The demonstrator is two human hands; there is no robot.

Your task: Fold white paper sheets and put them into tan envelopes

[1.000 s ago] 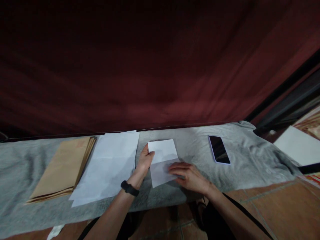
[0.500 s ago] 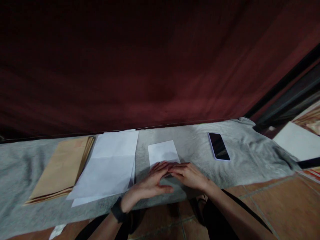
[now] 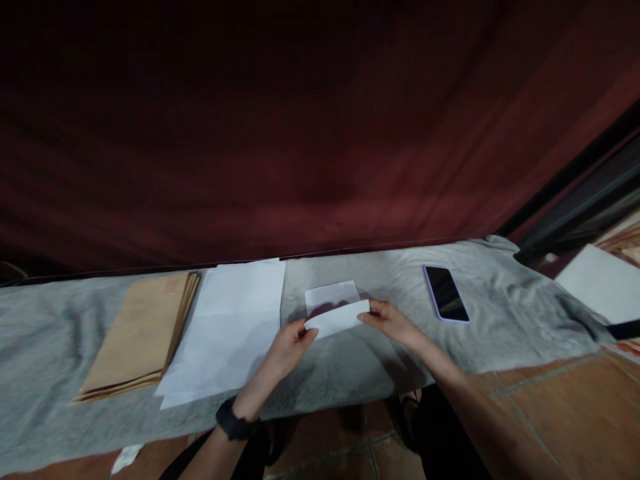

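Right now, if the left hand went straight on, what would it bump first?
The left hand would first meet the white paper it holds; beyond, perhaps the red backdrop, though depth is unclear.

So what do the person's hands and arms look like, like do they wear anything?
The left hand and right hand wear no gloves. No sleeves show on the forearms. A dark, chunky band, perhaps a watch, goes round the left arm near the wrist; no such band shows on the right.
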